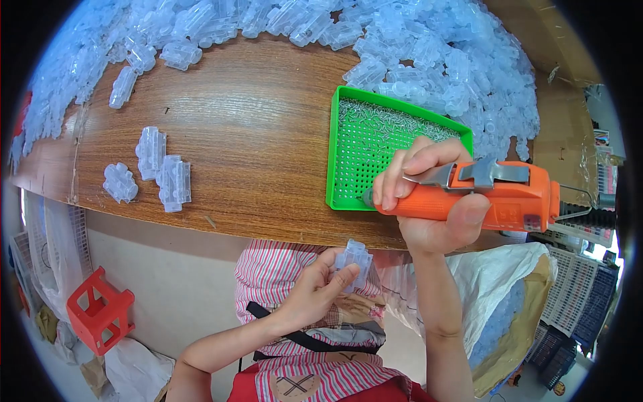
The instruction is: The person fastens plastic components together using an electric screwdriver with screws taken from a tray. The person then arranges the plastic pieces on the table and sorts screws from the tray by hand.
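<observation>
Wrapped around an orange electric screwdriver is my right hand, with the tool lying almost level and its tip pointing left over the near edge of a green tray. Small metal screws are heaped at the tray's far side and scattered over its perforated floor. Closer to my body, in front of the table edge, my left hand pinches a clear plastic part between thumb and fingers. The screwdriver's tip is partly hidden against the tray.
Piles of clear plastic parts cover the back of the wooden table. Several loose parts lie at its left. A red stool stands on the floor at left; an open sack with clear parts sits at right.
</observation>
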